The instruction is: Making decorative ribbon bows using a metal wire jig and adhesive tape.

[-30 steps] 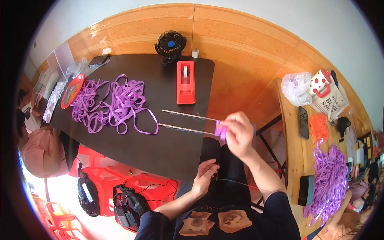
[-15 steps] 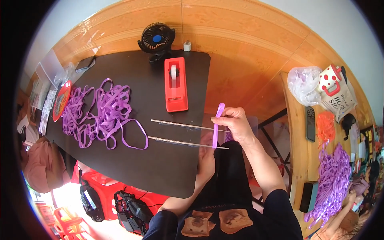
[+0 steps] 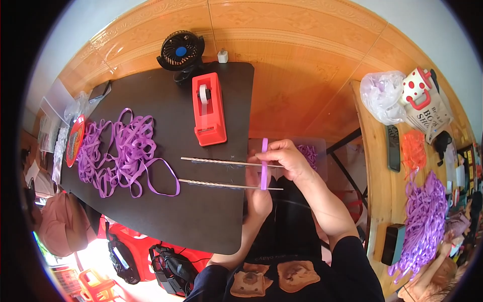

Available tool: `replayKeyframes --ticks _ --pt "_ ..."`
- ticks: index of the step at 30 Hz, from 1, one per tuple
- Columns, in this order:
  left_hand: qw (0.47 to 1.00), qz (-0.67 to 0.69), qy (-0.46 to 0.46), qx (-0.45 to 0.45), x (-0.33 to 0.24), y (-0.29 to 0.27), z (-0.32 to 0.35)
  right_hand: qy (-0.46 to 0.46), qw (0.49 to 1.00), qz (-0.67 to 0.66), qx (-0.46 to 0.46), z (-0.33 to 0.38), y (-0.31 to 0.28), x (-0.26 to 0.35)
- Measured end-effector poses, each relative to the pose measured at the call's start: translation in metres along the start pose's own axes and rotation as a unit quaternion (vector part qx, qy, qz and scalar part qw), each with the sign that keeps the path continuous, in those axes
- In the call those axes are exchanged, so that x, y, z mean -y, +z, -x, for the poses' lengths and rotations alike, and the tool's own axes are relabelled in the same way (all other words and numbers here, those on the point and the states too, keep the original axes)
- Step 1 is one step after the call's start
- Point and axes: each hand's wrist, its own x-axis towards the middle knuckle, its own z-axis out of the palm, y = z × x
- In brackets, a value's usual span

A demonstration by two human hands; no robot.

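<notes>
Two thin, twisted metal rods (image 3: 216,161) lie side by side across the right edge of the dark table. A purple ribbon (image 3: 264,171) crosses both near their right ends, its upper end rising past the far rod. My right hand (image 3: 288,159) is closed, pinching the ribbon beside that rod with thumb and fingertips. Under the rods, my left hand (image 3: 259,200) is raised close behind the ribbon; its fingers are partly hidden and blurred. A loose heap of purple ribbon (image 3: 136,146) covers the table's left part, one loop reaching near the near rod's left tip.
On the dark table (image 3: 201,221) stand a red tape dispenser (image 3: 210,113) and a black fan (image 3: 181,53). A clear box with purple pieces (image 3: 308,155) sits below my right hand. The wooden table (image 3: 375,221) at right bears more purple ribbon (image 3: 422,221) and a dotted mug (image 3: 415,88).
My right hand has come down nearer the far rod, bringing the ribbon's upper end lower and straighter across both rods. The whole view has shifted slightly, uncovering more of the clear box.
</notes>
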Motion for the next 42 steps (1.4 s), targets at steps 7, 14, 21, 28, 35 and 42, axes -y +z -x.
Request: replayKeyframes --ticks 7,14,21,28,35,42 --pt "0.995 0.097 -0.013 -0.019 0.003 -0.006 0.003 0.026 0.991 -0.128 0.033 -0.004 -0.015 -0.048" --pt "0.991 0.109 -0.069 -0.02 0.006 -0.017 0.004 -0.026 0.995 -0.094 -0.025 0.012 -0.024 -0.082" --pt "0.996 0.016 -0.066 0.054 -0.014 -0.012 0.011 -0.247 0.968 0.039 0.008 0.065 -0.008 -0.083" --pt "0.988 0.089 -0.127 -0.003 -0.011 -0.012 0.012 -0.277 0.957 0.032 -0.079 0.062 0.012 -0.103" --pt "0.989 0.073 -0.128 -0.017 -0.019 -0.014 0.024 -0.302 0.948 0.006 -0.101 0.068 0.025 -0.118" --pt "0.989 0.026 -0.143 -0.003 -0.044 0.006 0.051 -0.27 0.958 -0.062 -0.075 0.072 0.03 -0.12"
